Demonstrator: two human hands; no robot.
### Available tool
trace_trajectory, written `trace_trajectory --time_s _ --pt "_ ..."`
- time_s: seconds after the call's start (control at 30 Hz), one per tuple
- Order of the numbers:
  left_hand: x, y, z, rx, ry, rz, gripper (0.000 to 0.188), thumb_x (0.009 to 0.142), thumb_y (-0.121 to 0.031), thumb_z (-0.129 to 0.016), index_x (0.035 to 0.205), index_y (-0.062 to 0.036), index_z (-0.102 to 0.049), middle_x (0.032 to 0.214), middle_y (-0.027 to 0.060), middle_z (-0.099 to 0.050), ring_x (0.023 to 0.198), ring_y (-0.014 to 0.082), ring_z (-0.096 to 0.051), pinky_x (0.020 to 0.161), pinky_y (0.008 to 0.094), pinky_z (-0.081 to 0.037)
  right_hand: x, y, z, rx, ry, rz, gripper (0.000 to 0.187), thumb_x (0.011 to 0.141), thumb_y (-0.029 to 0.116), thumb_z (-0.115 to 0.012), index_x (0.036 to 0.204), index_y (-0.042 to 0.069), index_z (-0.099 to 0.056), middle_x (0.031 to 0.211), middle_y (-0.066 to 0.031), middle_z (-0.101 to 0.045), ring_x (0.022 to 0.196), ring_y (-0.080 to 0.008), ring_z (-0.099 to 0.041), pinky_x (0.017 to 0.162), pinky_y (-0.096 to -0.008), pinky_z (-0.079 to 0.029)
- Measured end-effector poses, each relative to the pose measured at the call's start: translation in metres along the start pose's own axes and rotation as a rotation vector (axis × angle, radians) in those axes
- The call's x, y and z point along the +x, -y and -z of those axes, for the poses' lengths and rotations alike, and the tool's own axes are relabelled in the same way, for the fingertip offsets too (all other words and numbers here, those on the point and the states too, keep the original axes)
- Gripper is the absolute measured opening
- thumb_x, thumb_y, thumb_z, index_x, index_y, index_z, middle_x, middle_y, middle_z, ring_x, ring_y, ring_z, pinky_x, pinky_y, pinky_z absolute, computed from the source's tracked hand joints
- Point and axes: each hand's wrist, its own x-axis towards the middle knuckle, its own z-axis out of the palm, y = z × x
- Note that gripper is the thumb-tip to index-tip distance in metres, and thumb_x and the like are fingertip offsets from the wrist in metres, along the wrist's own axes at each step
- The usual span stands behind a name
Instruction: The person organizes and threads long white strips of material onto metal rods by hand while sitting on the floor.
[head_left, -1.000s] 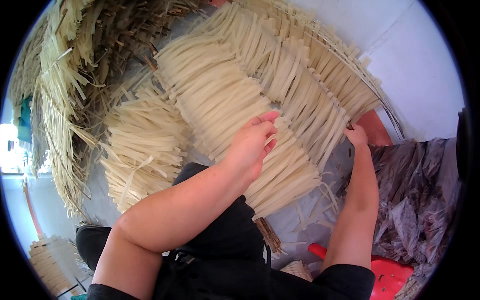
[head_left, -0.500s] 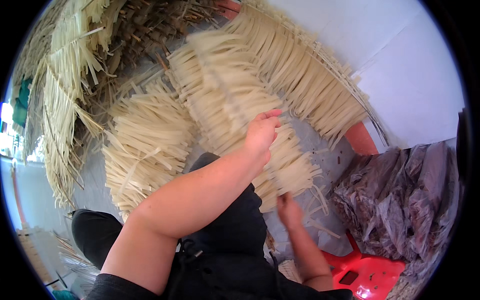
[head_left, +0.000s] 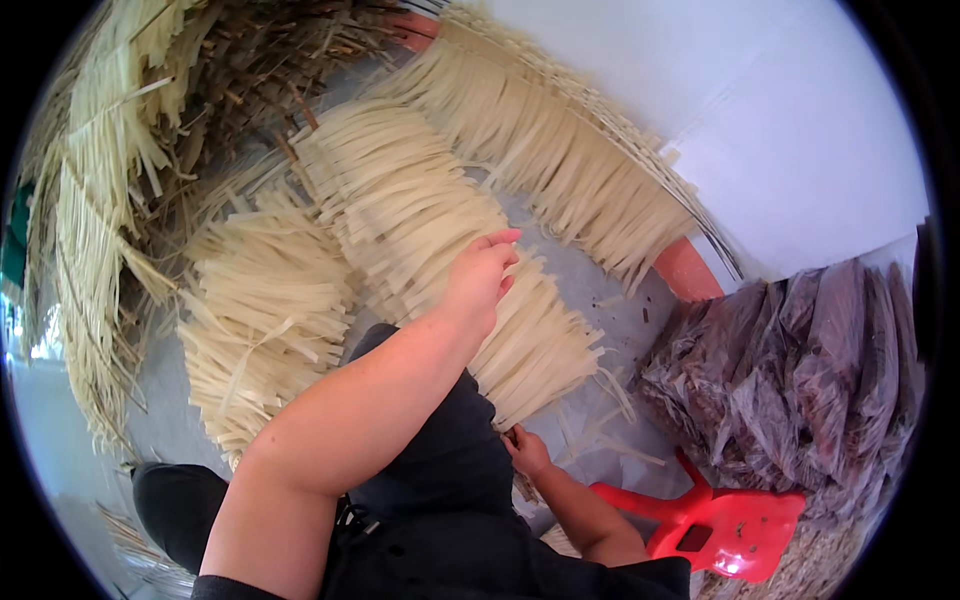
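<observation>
A pale thatch panel (head_left: 420, 200), made of layered flat strips, lies stretched from the far left toward my knee. My left hand (head_left: 485, 272) hovers over its right half, index finger stretched out and the others loosely bent, holding nothing. At the panel's near end, beside my dark trouser leg, my right hand (head_left: 528, 452) has its fingers curled on the end of the panel; its fingertips are partly hidden. A second heap of pale strips (head_left: 265, 310) lies left of the panel.
Another long thatch panel (head_left: 560, 140) leans along the white wall (head_left: 800, 130). Brown thatch (head_left: 290, 50) and hanging pale strips (head_left: 95, 270) stand at the far left. Dark bundles in clear plastic (head_left: 800, 370) are on the right, near a red plastic stool (head_left: 735, 530).
A blurred strip layer moving over the panel now lies still on it. My right hand has moved left and nearer, onto the panel's near end. The view has shifted slightly.
</observation>
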Motion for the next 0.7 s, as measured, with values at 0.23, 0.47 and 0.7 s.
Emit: trace_trajectory --time_s 0.23,0.47,0.7 --pt "-0.01 0.007 -0.028 0.052 0.088 0.067 0.034 0.085 -0.004 -0.056 0.118 -0.0106 -0.06 0.111 -0.0021 -0.053 0.097 0.01 -0.048 0.091 0.0315 -0.043 0.137 -0.004 0.197 -0.236 0.075 0.299 0.029 0.089 0.033 -0.064 0.1 0.008 -0.072 0.101 -0.0134 -0.071 0.093 -0.0238 -0.067 0.082 -0.0331 -0.052" --pt "0.0 0.011 -0.031 0.084 0.068 0.107 0.033 0.086 -0.004 -0.056 0.118 -0.0092 -0.059 0.112 -0.002 -0.055 0.099 0.0096 -0.05 0.092 0.0308 -0.043 0.232 0.049 0.419 -0.889 -1.138 -0.048 0.072 0.085 0.033 -0.059 0.146 0.005 -0.033 0.137 -0.0175 -0.052 0.125 -0.0347 -0.051 0.11 -0.0519 -0.029" --pt "0.004 0.011 -0.028 0.09 0.031 0.127 0.033 0.086 -0.005 -0.057 0.118 -0.0086 -0.058 0.112 -0.0008 -0.055 0.1 0.0107 -0.05 0.093 0.0312 -0.043 0.247 0.068 0.435 -0.698 -0.791 -0.455 0.082 0.079 0.033 -0.065 0.149 0.011 -0.03 0.142 -0.0112 -0.049 0.128 -0.0304 -0.05 0.11 -0.0492 -0.031"
